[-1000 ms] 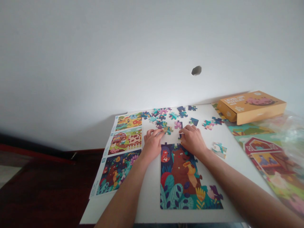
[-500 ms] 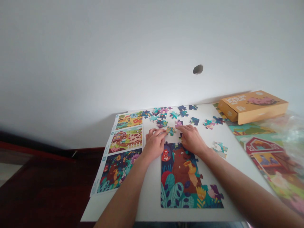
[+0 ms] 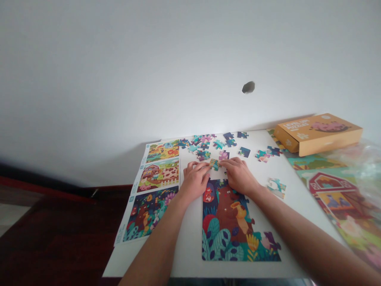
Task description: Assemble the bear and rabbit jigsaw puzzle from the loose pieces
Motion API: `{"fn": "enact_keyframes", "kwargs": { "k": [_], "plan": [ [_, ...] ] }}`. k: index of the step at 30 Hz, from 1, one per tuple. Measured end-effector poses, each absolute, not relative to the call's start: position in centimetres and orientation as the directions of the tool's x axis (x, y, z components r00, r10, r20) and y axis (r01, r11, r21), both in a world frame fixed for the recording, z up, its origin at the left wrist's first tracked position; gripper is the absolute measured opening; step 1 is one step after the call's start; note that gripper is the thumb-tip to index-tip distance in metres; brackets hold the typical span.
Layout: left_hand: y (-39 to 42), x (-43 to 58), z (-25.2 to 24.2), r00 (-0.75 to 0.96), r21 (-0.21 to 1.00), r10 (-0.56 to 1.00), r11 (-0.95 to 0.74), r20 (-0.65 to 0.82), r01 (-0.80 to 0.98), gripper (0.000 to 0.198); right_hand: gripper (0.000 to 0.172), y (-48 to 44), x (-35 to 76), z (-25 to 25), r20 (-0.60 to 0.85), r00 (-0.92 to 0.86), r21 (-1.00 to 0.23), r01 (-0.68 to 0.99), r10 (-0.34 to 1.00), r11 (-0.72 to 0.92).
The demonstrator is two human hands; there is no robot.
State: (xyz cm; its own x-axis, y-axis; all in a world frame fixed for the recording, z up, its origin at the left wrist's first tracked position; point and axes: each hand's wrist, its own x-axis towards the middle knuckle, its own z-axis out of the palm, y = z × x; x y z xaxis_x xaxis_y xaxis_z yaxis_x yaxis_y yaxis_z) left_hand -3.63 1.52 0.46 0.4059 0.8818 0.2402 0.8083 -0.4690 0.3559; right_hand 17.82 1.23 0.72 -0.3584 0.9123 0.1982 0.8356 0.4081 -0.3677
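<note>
Left hand half curled, fingertips at the left edge of a piece; right hand half curled too, fingertips at its right edge. Can't tell if either has a real grip. Piece is over the bench, just past the far edge of the part-built puzzle. Loose pieces behind, sheet at left, box far right.

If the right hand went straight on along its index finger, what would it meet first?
The right hand would most likely meet the small yellow and teal puzzle piece; the fingertip may be touching it, but depth is unclear there.
</note>
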Motion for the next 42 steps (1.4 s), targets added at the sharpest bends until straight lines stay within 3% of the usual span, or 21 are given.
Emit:
{"fn": "enact_keyframes", "kwargs": {
  "k": [4, 11, 20, 30, 42],
  "plan": [
    [1.5, -3.7, 0.5, 0.405, 0.354, 0.883, -0.466, 0.236, 0.811, 0.032, 0.059, 1.5, 18.0, 0.7, 0.190, -0.363, -0.390, 0.825, 0.912, 0.409],
    [1.2, -3.6, 0.5, 0.466, 0.333, 0.860, -0.511, 0.208, 0.793, 0.033, 0.067, 2.3, 19.0, 0.8, 0.203, -0.192, -0.384, 0.886, 0.960, 0.258],
    [1.4, -3.8, 0.4, 0.348, 0.321, 0.916, -0.396, 0.197, 0.861, 0.033, 0.062, 2.2, 19.0, 0.6, 0.186, -0.213, -0.386, 0.882, 0.959, 0.271],
    [1.4, -3.8, 0.4, 0.369, 0.332, 0.915, -0.404, 0.167, 0.852, 0.038, 0.056, 2.0, 18.9, 1.0, 0.180, -0.258, -0.378, 0.873, 0.949, 0.309],
    [1.4, -3.7, 0.2, 0.396, 0.331, 0.905, -0.426, 0.158, 0.842, 0.044, 0.035, 1.8, 18.6, 1.0, 0.197, -0.271, -0.354, 0.877, 0.942, 0.327]
  ]
}}
